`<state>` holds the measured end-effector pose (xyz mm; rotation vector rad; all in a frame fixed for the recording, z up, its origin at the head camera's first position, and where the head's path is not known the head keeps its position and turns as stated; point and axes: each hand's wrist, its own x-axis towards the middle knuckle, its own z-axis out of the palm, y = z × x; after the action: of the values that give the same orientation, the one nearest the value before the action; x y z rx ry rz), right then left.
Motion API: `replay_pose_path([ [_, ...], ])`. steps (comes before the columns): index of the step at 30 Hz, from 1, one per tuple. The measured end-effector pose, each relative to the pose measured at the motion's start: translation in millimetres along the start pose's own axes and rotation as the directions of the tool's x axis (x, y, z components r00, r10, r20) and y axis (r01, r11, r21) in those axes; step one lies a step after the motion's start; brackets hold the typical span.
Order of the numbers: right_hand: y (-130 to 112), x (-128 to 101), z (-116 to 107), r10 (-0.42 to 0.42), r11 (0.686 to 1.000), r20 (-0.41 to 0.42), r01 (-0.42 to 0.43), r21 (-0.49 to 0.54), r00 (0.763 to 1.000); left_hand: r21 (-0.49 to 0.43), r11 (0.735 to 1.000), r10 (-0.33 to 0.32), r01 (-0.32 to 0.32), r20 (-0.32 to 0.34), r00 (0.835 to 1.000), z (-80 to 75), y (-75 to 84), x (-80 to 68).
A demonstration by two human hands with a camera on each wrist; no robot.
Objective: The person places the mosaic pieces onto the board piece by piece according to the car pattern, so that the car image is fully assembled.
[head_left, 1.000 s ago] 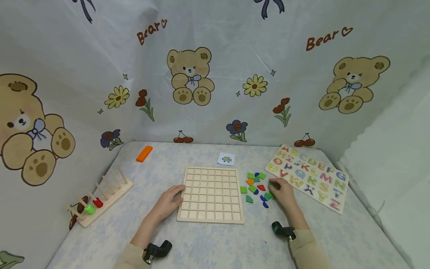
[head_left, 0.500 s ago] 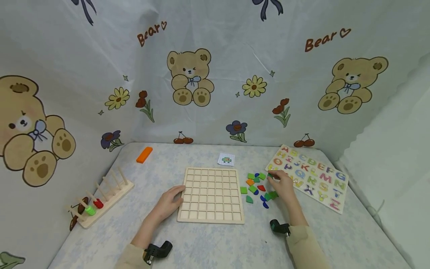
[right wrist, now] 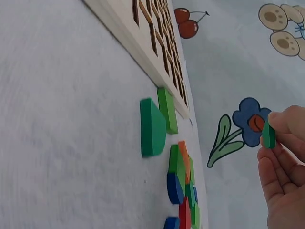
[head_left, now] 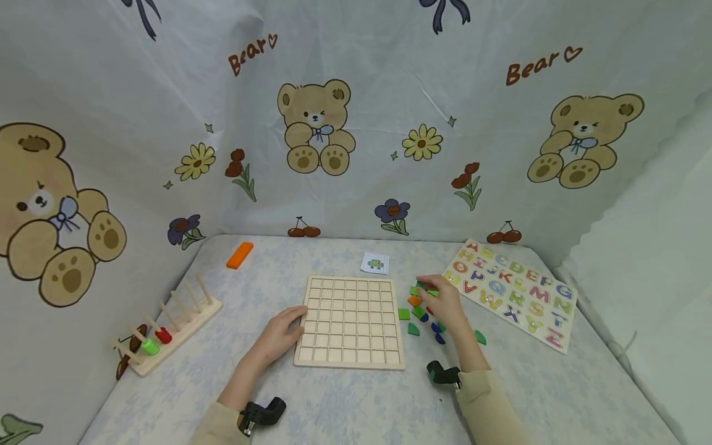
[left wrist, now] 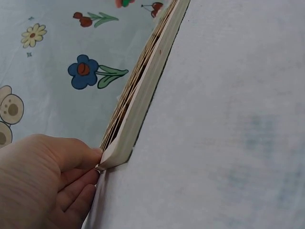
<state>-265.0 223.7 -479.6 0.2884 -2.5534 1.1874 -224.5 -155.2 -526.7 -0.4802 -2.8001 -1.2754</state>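
A pale wooden grid board (head_left: 349,322) lies in the middle of the table in the head view. My left hand (head_left: 280,334) pinches its left edge; in the left wrist view the thumb is on the frame (left wrist: 143,105) near a corner and the other fingers are curled beside it. Between the fingertips of my right hand (head_left: 445,301) is a small green block (right wrist: 269,135), raised above the table. Beneath that hand spreads a loose group of coloured blocks, among them an orange block (head_left: 414,301) and a light green block (head_left: 403,314). The hand hides part of the group.
A card with a small coloured picture (head_left: 375,263) lies behind the board. To the right is an alphabet board (head_left: 512,290); one green block (head_left: 480,337) lies near it. On the left stand a peg rack (head_left: 178,334) with green and red rings and an orange bar (head_left: 240,254).
My right hand has lifted the small green block from the right side of the group and moved left and slightly back over it. The left hand stays at the board's edge.
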Motion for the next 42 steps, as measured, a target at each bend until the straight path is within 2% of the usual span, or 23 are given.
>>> replay_pose_path([
  [9, -20.9, 4.8, 29.7, -0.036, 0.998, 0.074, 0.031, 0.059, 0.997, 0.015, 1.000, 0.003, -0.003, 0.000, 1.000, -1.5, -1.8, -0.3],
  [15, -33.4, 9.2, 49.5, -0.098, 0.993, 0.120, 0.090, 0.072, 0.988, 0.005, 1.000, -0.003, 0.003, 0.001, 1.000, -3.6, -0.9, 0.0],
  [19, -41.2, 8.1, 60.8, -0.103, 0.992, 0.156, 0.089, 0.091, 0.982, -0.004, 1.000, -0.015, 0.015, 0.007, 1.000, -2.2, -1.4, -1.2],
  [28, -50.0, 7.5, 76.3, -0.144, 0.986, 0.157, 0.127, 0.111, 0.977, -0.010, 1.000, -0.021, 0.021, -0.006, 1.000, -0.7, -1.9, -1.1],
  [35, -51.2, 9.0, 86.5, -0.136, 0.989, 0.186, 0.122, 0.084, 0.973, -0.001, 1.000, -0.006, 0.006, 0.001, 1.000, -1.3, -1.6, -0.2],
  [42, -47.4, 8.0, 95.6, -0.146, 0.983, 0.186, 0.121, 0.139, 0.972, -0.005, 1.000, 0.001, -0.001, 0.002, 1.000, -0.9, -0.8, -0.3],
])
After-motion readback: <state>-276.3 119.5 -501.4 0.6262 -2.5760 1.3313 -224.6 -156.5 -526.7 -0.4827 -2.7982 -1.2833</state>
